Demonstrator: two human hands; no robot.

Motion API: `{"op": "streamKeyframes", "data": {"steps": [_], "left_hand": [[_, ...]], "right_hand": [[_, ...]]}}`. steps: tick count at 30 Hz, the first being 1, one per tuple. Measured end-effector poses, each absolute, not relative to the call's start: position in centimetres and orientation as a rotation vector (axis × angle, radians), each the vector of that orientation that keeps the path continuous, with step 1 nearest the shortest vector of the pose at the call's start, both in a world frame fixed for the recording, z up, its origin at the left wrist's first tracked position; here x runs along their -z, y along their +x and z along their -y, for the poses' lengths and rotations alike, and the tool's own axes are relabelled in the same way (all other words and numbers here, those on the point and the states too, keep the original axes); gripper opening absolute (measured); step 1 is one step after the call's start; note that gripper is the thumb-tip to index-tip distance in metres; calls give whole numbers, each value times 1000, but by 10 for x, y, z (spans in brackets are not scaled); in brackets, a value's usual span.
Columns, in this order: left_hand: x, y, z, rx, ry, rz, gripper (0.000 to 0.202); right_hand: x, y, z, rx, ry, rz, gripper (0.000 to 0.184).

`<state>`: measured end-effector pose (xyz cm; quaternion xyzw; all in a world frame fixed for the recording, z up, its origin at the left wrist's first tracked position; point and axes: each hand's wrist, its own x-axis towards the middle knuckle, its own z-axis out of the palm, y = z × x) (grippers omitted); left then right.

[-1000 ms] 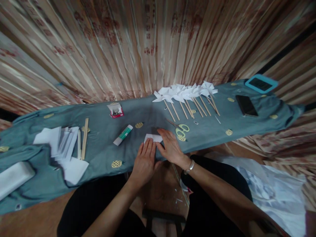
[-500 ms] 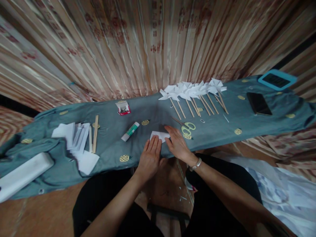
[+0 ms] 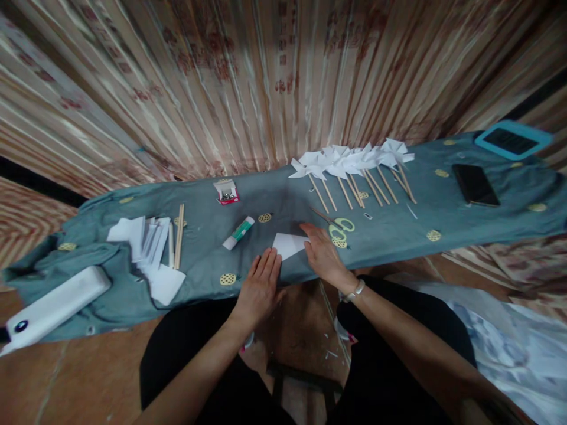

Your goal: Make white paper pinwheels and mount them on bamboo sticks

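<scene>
A piece of white paper [image 3: 289,245] lies on the cloth near the table's front edge, between my hands. My left hand [image 3: 259,283] rests flat at its lower left corner, fingers stretched out side by side. My right hand [image 3: 326,252] lies over its right end, fingers extended and thumb apart, covering that tip. Just beyond my right hand are scissors [image 3: 339,225] with yellow-green handles. A glue stick [image 3: 239,232] with a green label lies beyond my left hand.
Several white paper pinwheels [image 3: 349,159] on wooden sticks lie at the back. Left are a small red-and-white box [image 3: 227,193] of metal pieces, wooden sticks [image 3: 179,236], paper pieces [image 3: 150,242] and a white case [image 3: 62,304]. A phone [image 3: 476,185] and blue-framed tablet [image 3: 511,140] lie right.
My left hand has slid left and toward me, uncovering more of the paper, which now shows as a wider shape. My right hand stays at its right end. The view has shifted slightly.
</scene>
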<state>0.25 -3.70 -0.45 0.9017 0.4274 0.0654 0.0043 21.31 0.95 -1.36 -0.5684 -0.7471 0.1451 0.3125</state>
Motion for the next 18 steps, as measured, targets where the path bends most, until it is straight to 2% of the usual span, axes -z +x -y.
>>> {"op": "streamKeyframes", "data": {"steps": [18], "left_hand": [[3, -24, 57, -267, 2878, -1390, 65]], "right_hand": [[16, 221, -16, -396, -1471, 1919, 59]]}}
